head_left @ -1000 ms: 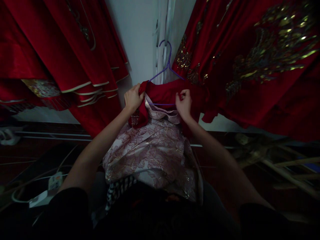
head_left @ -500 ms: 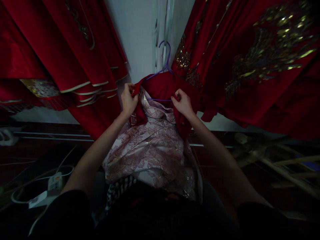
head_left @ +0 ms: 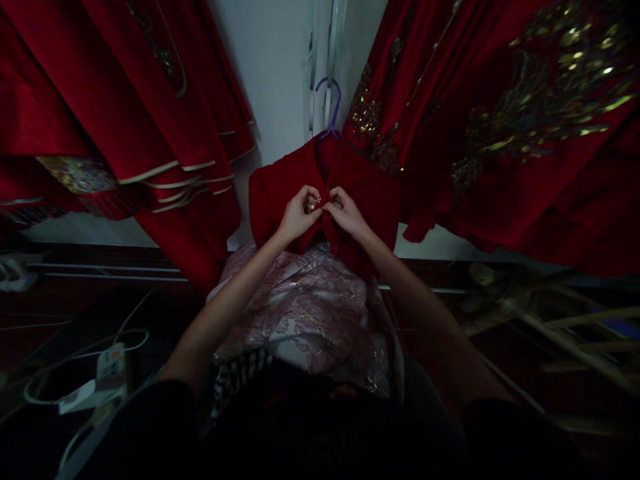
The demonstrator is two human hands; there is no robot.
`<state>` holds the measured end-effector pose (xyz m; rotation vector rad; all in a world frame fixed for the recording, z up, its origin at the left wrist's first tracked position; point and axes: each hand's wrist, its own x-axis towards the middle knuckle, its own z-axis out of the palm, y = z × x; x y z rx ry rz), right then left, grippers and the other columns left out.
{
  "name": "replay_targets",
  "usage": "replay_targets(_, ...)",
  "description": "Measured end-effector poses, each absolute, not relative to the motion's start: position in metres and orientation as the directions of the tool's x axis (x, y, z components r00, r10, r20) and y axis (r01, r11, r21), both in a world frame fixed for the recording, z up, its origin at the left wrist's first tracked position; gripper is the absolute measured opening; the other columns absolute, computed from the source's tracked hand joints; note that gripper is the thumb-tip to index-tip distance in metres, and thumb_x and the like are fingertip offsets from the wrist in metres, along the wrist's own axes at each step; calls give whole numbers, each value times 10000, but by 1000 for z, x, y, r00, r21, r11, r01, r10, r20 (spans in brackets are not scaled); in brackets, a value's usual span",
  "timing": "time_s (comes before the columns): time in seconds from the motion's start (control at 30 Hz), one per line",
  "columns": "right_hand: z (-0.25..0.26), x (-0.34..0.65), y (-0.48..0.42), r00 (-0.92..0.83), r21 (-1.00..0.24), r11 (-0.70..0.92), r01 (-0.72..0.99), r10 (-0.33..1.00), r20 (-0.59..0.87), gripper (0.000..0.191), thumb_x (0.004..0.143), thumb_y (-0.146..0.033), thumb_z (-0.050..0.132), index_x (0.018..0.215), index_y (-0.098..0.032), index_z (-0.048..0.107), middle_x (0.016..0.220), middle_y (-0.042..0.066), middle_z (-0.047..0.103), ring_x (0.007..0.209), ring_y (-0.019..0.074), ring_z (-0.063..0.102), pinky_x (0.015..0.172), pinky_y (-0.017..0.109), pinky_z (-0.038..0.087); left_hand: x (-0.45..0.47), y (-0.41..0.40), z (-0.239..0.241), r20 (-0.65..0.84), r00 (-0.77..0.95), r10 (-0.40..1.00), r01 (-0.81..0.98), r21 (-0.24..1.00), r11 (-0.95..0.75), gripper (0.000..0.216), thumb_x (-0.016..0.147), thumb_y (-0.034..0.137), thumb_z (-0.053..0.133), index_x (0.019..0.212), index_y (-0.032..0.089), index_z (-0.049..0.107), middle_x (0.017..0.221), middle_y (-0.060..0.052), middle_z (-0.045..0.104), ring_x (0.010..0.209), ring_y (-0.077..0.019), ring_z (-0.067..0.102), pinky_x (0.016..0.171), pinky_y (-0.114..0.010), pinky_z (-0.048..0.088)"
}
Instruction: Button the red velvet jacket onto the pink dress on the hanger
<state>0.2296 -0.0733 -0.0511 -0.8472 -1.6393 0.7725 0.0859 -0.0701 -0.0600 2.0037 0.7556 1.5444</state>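
A short red jacket [head_left: 280,180] hangs on a purple hanger [head_left: 334,110] in front of me. My left hand [head_left: 300,215] pinches its left front edge, with a small shiny trim showing by the fingers. Close against it, my right hand [head_left: 345,212] pinches the opposite front edge, so the two edges meet at mid-chest. What exactly lies between the fingertips is too small to tell. Below the jacket, a pale pink brocade dress [head_left: 310,300] with a metallic pattern spreads down towards my lap; its top is covered by the jacket.
Red garments with pale piping [head_left: 150,133] hang at the left. More red garments with gold sequin embroidery [head_left: 550,87] hang at the right. A white power strip [head_left: 111,363] with cables lies at lower left. Wooden poles [head_left: 550,333] rest at lower right.
Both hands have moved inward from the spread jacket fronts and now meet in the middle. The jacket fronts have been drawn together, covering the dress's bodice and the hanger's lower bar.
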Motion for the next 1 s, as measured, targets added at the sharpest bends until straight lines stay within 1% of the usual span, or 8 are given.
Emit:
replay_targets(0.1, -57, 234, -77, -159, -880, 471, 59, 875, 458, 242, 707, -338, 599, 856, -257, 426, 801, -29, 516, 733, 132, 524, 659, 265, 496, 83, -74, -65, 685, 166, 709, 110, 702, -704, 247, 718, 152, 604, 946, 208, 526, 844, -3, 600, 713, -101, 569, 677, -239, 461)
replay_targets(0.2, -63, 237, -83, -162, -892, 451, -35, 878, 451, 290, 706, -373, 610, 934, -268, 466, 891, -14, 567, 818, 141, 571, 727, 287, 532, 80, -80, -70, 677, 167, 717, 68, 717, -693, 297, 752, 189, 620, 1037, 209, 540, 936, -36, 635, 805, -117, 614, 762, -264, 493)
replay_targets(0.27, -67, 239, -86, -159, -890, 452, -56, 876, 455, 313, 704, -383, 625, 962, -273, 487, 937, 0, 591, 871, 155, 587, 772, 309, 545, 79, -84, -74, 680, 158, 716, 70, 716, -695, 321, 776, 210, 622, 1088, 210, 544, 984, -55, 647, 874, -131, 630, 821, -286, 500)
replay_targets(0.37, -70, 240, -88, -137, -872, 489, -18, 863, 487, 333, 708, -422, 650, 971, -279, 506, 986, 13, 599, 925, 174, 593, 787, 331, 561, 78, -87, -77, 687, 60, 724, 110, 716, -689, 271, 807, 229, 612, 1070, 214, 546, 994, -61, 657, 925, -139, 643, 851, -293, 501)
replay_targets(0.47, -69, 240, -89, -131, -836, 548, 32, 832, 540, 309, 751, -464, 629, 978, -283, 523, 1019, 18, 601, 935, 176, 602, 766, 331, 573, 78, -87, -78, 679, 0, 734, 131, 728, -673, 201, 794, 225, 632, 975, 213, 546, 920, -41, 668, 869, -131, 659, 798, -273, 512)
replay_targets(0.6, -63, 240, -93, -141, -790, 602, 118, 798, 586, 231, 813, -436, 595, 986, -286, 571, 1027, 19, 627, 892, 169, 625, 746, 328, 569, 78, -88, -73, 671, 56, 740, 152, 726, -670, 109, 792, 224, 629, 889, 196, 591, 901, -39, 685, 819, -131, 657, 767, -269, 515)
replay_targets(0.87, -52, 240, -104, -103, -713, 657, 246, 749, 654, 193, 837, -398, 588, 968, -270, 651, 1007, 28, 673, 858, 182, 634, 735, 357, 565, 76, -94, -59, 703, 146, 696, 253, 653, -713, 99, 800, 215, 605, 897, 200, 620, 893, -30, 697, 793, -139, 663, 756, -280, 526)
replay_targets(1.0, -51, 240, -105, -69, -691, 666, 282, 732, 678, 187, 835, -394, 601, 956, -273, 675, 1001, 31, 671, 846, 177, 634, 736, 344, 559, 76, -97, -53, 694, 185, 696, 293, 637, -713, 106, 796, 267, 621, 869, 191, 626, 813, -33, 697, 706, -137, 659, 672, -265, 531)
